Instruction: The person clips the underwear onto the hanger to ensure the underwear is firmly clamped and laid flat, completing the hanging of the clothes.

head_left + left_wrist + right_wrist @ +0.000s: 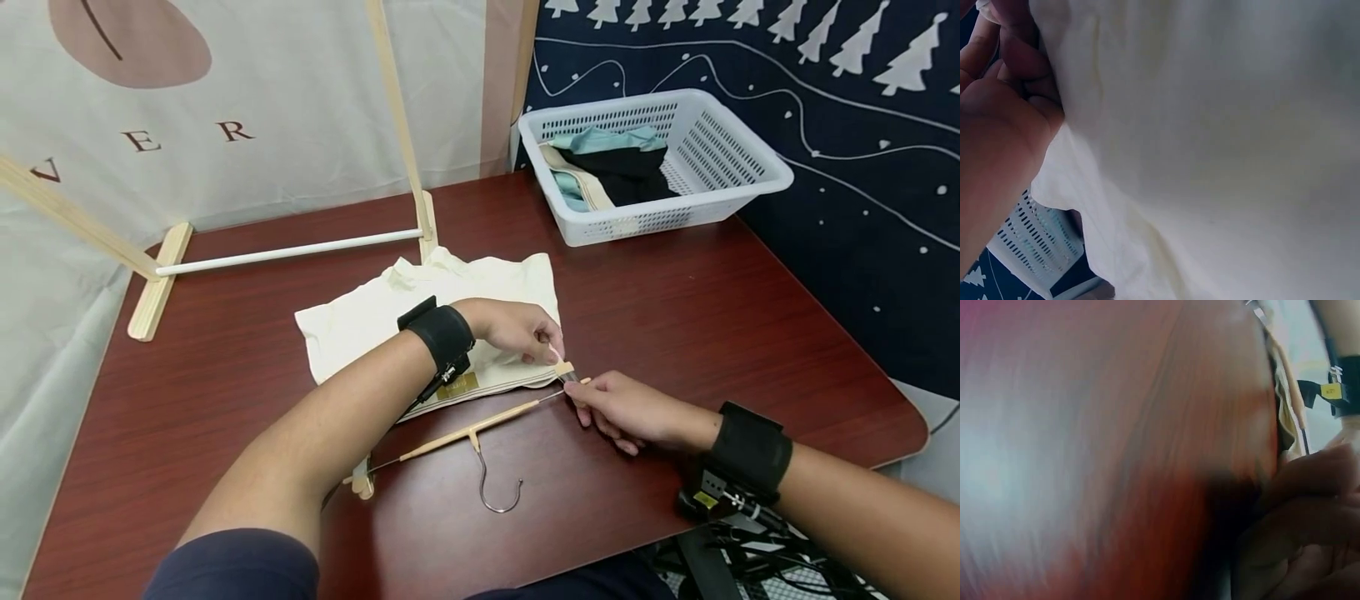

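A cream cloth garment with a gold-brown label lies flat on the table, its hemmed edge towards me. My left hand reaches over it and pinches its right corner; in the left wrist view, curled fingers hold the cloth's edge. Below that edge lies a wooden clip hanger, its metal hook pointing towards me. My right hand grips the hanger's right-end clip between thumb and fingers, right beside the garment's corner. The left-end clip is partly hidden behind my left forearm.
A white perforated basket with black, teal and cream cloths stands at the back right. At the back left is a wooden rack with a white crossbar. The reddish-brown table ends in an edge on the right.
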{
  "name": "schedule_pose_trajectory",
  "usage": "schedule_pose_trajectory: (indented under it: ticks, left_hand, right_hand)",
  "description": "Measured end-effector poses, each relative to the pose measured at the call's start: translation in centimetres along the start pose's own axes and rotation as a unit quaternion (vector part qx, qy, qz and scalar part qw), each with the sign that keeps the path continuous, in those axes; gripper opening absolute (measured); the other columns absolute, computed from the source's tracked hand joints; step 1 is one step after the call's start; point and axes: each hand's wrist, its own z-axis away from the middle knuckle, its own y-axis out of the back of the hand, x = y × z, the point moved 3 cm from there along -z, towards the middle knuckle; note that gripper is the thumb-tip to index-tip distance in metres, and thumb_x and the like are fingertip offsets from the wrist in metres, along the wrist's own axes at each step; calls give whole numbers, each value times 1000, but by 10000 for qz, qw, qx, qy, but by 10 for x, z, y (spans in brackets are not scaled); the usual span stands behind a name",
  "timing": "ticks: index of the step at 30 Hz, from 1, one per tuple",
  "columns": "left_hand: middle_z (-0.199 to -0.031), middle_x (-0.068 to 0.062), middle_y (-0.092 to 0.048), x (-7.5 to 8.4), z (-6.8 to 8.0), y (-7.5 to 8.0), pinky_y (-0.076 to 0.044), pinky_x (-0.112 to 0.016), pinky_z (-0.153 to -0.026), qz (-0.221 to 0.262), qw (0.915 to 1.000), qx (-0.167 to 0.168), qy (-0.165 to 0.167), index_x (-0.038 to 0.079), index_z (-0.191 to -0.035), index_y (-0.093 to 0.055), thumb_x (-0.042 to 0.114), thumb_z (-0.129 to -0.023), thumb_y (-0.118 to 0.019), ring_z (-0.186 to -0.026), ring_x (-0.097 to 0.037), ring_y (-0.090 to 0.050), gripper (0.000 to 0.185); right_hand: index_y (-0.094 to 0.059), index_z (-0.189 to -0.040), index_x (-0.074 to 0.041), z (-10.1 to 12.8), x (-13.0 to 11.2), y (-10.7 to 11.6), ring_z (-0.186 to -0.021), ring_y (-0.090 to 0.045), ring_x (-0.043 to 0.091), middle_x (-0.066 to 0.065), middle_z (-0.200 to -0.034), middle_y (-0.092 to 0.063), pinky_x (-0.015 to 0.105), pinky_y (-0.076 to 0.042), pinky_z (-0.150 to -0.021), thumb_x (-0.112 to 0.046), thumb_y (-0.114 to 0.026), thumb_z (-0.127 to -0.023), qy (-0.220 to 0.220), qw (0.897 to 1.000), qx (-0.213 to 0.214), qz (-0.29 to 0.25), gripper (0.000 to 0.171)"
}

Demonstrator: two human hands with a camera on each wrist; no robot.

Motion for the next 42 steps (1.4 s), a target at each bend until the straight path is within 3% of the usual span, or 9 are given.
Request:
schedule_pose_trajectory:
  ticks: [7, 13, 17, 21, 27, 31, 37, 40, 42]
  left_hand:
    - [-75, 3, -54, -1, -1, -1, -38, -18, -69, 57, 9998, 168, 35, 8, -121, -65, 10, -97, -63, -70, -7, -48, 24]
    - [-97, -2, -68, -6, 10, 3, -47, -20, -78, 293, 9990, 341, -77, 10, -128, -61, 14, -99, -60, -82, -12, -64, 29]
    - [-111, -8, -69, -5, 44, 16, -53, -29, -84, 306, 9931, 1091, -310, 9, -130, -60, 17, -100, -58, -90, -24, -71, 31]
    - [-110, -6, -67, -10, 93, 23, -54, -34, -84, -2, 9760, 2122, -482, 7, -121, -63, 18, -99, -59, -95, -21, -67, 25]
    - [-95, 2, -65, -22, 153, 3, -50, -33, -77, -504, 9500, 3079, 143, 11, -108, -67, 19, -98, -63, -88, -13, -60, 14]
    - [-87, 4, -62, -27, 170, -23, -49, -30, -71, -698, 9477, 3087, 421, 13, -106, -67, 17, -97, -63, -79, -12, -57, 10]
    - [-86, 5, -59, -31, 178, -51, -47, -27, -72, -968, 9530, 2775, 741, 18, -102, -66, 12, -92, -67, -74, -10, -54, 12]
    - [-92, 4, -59, -31, 179, -59, -47, -29, -77, -1082, 9550, 2591, 959, 21, -102, -66, 9, -87, -70, -79, -11, -55, 19]
    - [-95, 4, -59, -31, 178, -63, -47, -31, -80, -1158, 9551, 2487, 1122, 22, -102, -65, 10, -85, -74, -84, -12, -56, 23]
  right_hand:
    - [-59, -69, -8, -4, -4, 11, -30, -52, 17, -1, -43, -46, 37, -46, -38, -48, -48, -103, 70, 9836, 590, 1705, 54]
    - [-68, -66, -18, 0, -11, 24, -38, -48, 11, -6, -46, -43, 28, -39, -43, -56, -49, -100, 122, 9611, 1010, 2566, 55]
    - [-58, -57, -19, 3, -27, 36, -48, -35, 9, -9, -50, -38, 25, -29, -49, -55, -50, -100, 471, 9375, 1566, 3071, 56]
    - [-45, -58, -17, 0, -46, 36, -47, -40, 11, -7, -50, -39, 25, -31, -49, -42, -58, -100, 920, 9406, 1646, 2822, 51]
    - [-48, -62, -18, -17, -72, -3, -52, -41, 5, -11, -55, -38, 21, -35, -54, -22, -65, -95, 1934, 9332, 1101, 2822, 37]
    - [-56, -68, -20, -27, -88, -34, -57, -42, 1, -13, -59, -43, 19, -37, -56, -17, -67, -92, 2590, 9109, 485, 3176, 26]
    - [-69, -90, -18, -36, -104, -76, -71, -57, 3, -8, -83, -64, 21, -47, -63, -17, -70, -87, 3144, 8412, 107, 4399, 2]
    - [-70, -96, -18, -42, -105, -91, -73, -60, 6, -5, -91, -66, 24, -47, -61, -20, -71, -87, 3164, 8167, 9, 4826, 9]
    - [-68, -95, -19, -44, -104, -97, -70, -59, 8, -6, -90, -64, 26, -46, -58, -20, -71, -87, 3118, 8092, -61, 4979, 9]
